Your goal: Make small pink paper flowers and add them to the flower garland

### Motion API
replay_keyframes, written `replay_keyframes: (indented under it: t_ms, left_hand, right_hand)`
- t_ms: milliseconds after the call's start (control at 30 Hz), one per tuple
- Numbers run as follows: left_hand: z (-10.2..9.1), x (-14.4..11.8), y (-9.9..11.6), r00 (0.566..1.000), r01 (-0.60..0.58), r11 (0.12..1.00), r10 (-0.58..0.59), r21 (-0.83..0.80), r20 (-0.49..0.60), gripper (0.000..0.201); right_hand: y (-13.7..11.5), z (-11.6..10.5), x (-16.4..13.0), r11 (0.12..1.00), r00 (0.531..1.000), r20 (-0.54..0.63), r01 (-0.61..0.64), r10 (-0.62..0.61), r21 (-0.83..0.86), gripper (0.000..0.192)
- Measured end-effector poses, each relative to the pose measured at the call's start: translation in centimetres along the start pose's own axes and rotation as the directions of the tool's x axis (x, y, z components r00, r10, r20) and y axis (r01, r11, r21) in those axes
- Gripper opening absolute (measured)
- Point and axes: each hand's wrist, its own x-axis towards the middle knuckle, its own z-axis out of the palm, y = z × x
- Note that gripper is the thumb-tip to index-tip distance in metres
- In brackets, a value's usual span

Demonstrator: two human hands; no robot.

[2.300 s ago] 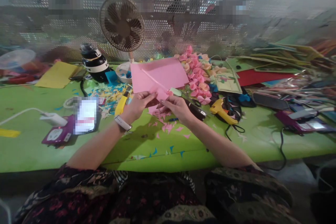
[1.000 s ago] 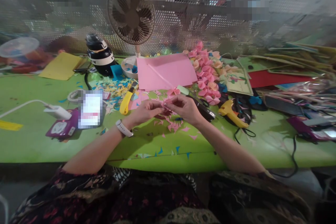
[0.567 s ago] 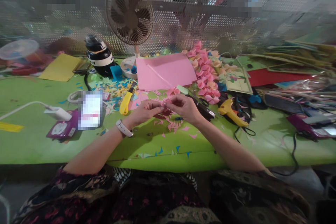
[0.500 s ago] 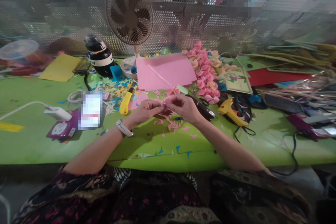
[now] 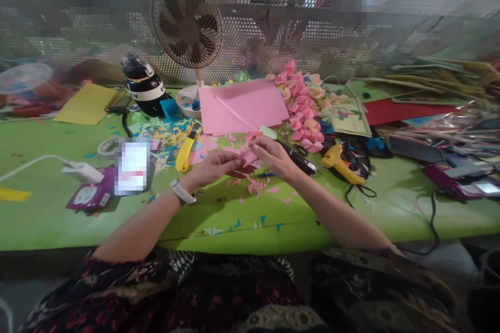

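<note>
Between my two hands is a small pink piece of paper (image 5: 249, 156). The fingertips of my left hand (image 5: 214, 167) pinch its left side; a white band sits on that wrist. My right hand (image 5: 275, 157) is closed on the paper's right side, its fingers partly covering it. Just beyond my hands lie pink paper sheets (image 5: 242, 106) with a pale thin stick (image 5: 233, 112) on top. Pink paper petals (image 5: 302, 109) are heaped to the right of the sheets. Small pink scraps (image 5: 255, 186) are strewn on the green table (image 5: 289, 229) below my hands.
Left of my hands lie a yellow cutter (image 5: 185, 153), a lit phone (image 5: 133, 166) and a purple power strip (image 5: 89, 192). A yellow glue gun (image 5: 341, 164) with a black cord rests at right. Behind stand a fan (image 5: 187, 23) and a black bottle (image 5: 144, 86).
More of the pink paper shows between my hands now. My right fingers have shifted over it, and the whole view has slid slightly.
</note>
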Motion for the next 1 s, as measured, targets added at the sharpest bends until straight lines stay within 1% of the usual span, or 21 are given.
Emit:
replay_keyframes:
  t_ms: [67, 133, 200, 300, 400, 567, 633, 700, 767, 800, 900, 1000]
  left_hand:
    - [0.0, 0.0, -0.1, 1.0, 0.028, 1.0, -0.028, -0.012, 0.006, 0.034]
    - [0.1, -0.1, -0.3, 0.999, 0.033, 0.999, -0.033, -0.039, -0.006, 0.033]
    - [0.1, -0.1, -0.6, 0.999, 0.027, 0.998, -0.028, -0.058, -0.018, 0.031]
    - [0.1, 0.0, -1.1, 0.998, 0.045, 0.998, -0.046, -0.044, -0.035, 0.031]
    - [0.1, 0.2, -1.4, 0.996, 0.066, 0.997, -0.067, -0.027, -0.062, 0.034]
    - [0.1, 0.3, -1.1, 0.997, 0.026, 1.0, -0.027, -0.012, -0.071, 0.038]
    - [0.1, 0.2, -0.9, 0.998, 0.024, 1.0, -0.023, 0.015, -0.062, 0.038]
    - [0.0, 0.0, -0.7, 0.998, 0.031, 0.998, -0.028, 0.051, -0.055, 0.038]
    - [-0.1, 0.0, -0.6, 0.998, 0.036, 0.996, -0.032, 0.078, -0.051, 0.037]
    - [-0.2, 0.0, -0.5, 0.998, 0.037, 0.996, -0.033, 0.084, -0.049, 0.036]
    - [-0.4, 0.0, -0.4, 0.998, 0.034, 0.996, -0.031, 0.082, -0.046, 0.036]
    - [-0.1, -0.1, -0.2, 0.997, 0.016, 0.997, -0.01, 0.081, -0.074, 0.036]
  right_hand:
    - [0.1, 0.2, 0.0, 0.998, 0.998, 0.024, 0.054, -0.054, -0.025, 0.043]
    - [0.2, 0.5, -0.1, 0.992, 0.993, -0.002, 0.114, -0.114, -0.05, 0.037]
    - [0.2, 0.9, -0.2, 0.98, 0.986, -0.028, 0.16, -0.165, -0.115, 0.031]
    - [0.2, 1.3, -0.4, 0.952, 0.976, -0.043, 0.2, -0.215, -0.232, 0.026]
    - [0.2, 1.6, -0.5, 0.943, 0.976, -0.026, 0.204, -0.218, -0.263, 0.025]
    - [0.1, 1.5, -0.5, 0.932, 0.97, -0.049, 0.214, -0.238, -0.292, 0.027]
    - [-0.1, 1.1, -0.3, 0.932, 0.976, 0.008, 0.21, -0.217, -0.295, 0.031]
    - [-0.2, 0.7, -0.2, 0.944, 0.979, 0.116, 0.193, -0.167, -0.269, 0.036]
    - [-0.3, 0.4, -0.2, 0.951, 0.969, 0.204, 0.186, -0.136, -0.248, 0.039]
    - [-0.3, 0.3, -0.1, 0.95, 0.966, 0.22, 0.189, -0.135, -0.249, 0.039]
    - [-0.3, 0.4, -0.1, 0.932, 0.97, 0.178, 0.212, -0.164, -0.293, 0.04]
    - [-0.3, 0.9, -0.2, 0.929, 0.978, 0.107, 0.202, -0.177, -0.309, 0.045]
